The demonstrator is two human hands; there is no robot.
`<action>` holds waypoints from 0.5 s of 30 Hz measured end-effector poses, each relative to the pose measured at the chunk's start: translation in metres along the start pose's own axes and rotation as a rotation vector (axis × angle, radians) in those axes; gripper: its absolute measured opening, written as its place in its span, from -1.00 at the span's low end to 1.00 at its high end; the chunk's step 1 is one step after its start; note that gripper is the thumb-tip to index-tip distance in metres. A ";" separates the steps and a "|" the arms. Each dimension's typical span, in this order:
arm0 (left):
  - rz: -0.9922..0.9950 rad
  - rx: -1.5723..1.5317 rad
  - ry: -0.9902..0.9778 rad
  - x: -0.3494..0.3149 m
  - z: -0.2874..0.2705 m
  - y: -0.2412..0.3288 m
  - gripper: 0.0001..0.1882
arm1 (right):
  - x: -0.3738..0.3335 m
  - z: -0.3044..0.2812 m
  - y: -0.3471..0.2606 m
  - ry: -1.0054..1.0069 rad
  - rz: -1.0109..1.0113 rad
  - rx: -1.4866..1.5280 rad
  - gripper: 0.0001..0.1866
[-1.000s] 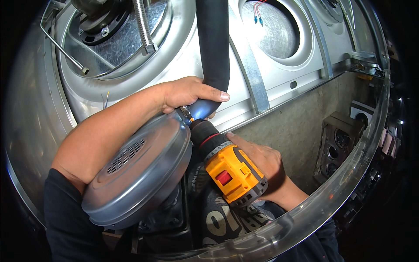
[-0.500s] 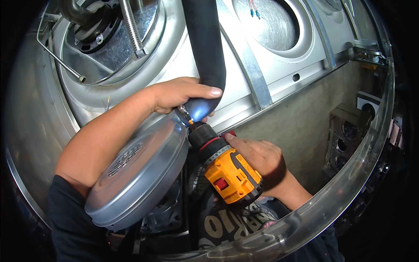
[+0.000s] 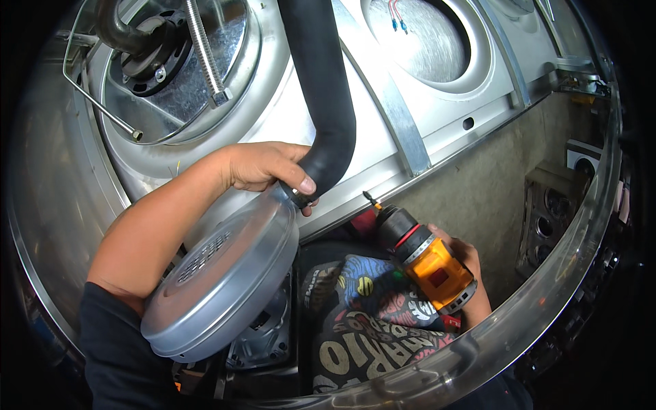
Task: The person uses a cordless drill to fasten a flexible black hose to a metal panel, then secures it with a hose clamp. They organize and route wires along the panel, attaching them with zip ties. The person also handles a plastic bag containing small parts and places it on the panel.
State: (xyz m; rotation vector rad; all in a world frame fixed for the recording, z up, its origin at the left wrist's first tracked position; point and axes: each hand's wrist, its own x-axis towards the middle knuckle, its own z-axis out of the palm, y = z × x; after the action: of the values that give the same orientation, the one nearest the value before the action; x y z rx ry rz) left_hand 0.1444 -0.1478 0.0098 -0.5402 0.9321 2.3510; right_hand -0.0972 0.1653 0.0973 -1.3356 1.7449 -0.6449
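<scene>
My left hand (image 3: 270, 166) is wrapped round the lower end of a thick black rubber hose (image 3: 328, 116), its thumb lying on the hose near a clamp. That end meets the neck of a round, flat metal housing (image 3: 222, 273) with a perforated patch, under my left forearm. My right hand (image 3: 465, 256) grips a yellow and black cordless drill (image 3: 434, 266), its fingers mostly hidden behind the tool. The drill's bit (image 3: 371, 199) points up and left, apart from the hose and clamp.
A curved metal rim (image 3: 547, 321) sweeps round the lower right. Above are a braided metal hose (image 3: 203, 55), a thin bent tube (image 3: 102, 102), and a flat metal strap (image 3: 389, 102). Loose wires (image 3: 398, 20) hang by a round opening. A block with round holes (image 3: 547, 219) stands at right.
My right hand has drawn the drill away from the hose clamp, to the right and down. My left hand has shifted slightly down on the hose end, still gripping it.
</scene>
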 end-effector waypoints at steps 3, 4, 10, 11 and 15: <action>-0.055 0.097 0.053 0.001 0.003 0.007 -0.54 | -0.001 -0.001 0.004 0.045 -0.060 -0.084 -0.30; -0.084 0.166 0.070 0.001 0.004 0.010 -0.55 | 0.000 0.000 0.004 0.081 -0.148 -0.161 -0.28; -0.110 0.332 0.231 -0.002 0.021 0.019 -0.53 | 0.013 0.001 -0.006 0.046 -0.271 -0.213 -0.17; -0.122 0.357 0.259 -0.003 0.025 0.021 -0.53 | 0.014 0.001 -0.007 0.039 -0.266 -0.232 -0.17; -0.097 0.456 0.325 -0.006 0.037 0.028 -0.52 | 0.015 0.002 -0.010 0.052 -0.285 -0.209 -0.17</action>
State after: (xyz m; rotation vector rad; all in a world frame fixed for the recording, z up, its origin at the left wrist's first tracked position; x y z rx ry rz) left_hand 0.1259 -0.1407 0.0521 -0.7663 1.5011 1.9052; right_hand -0.0919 0.1483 0.0992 -1.7472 1.7143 -0.6715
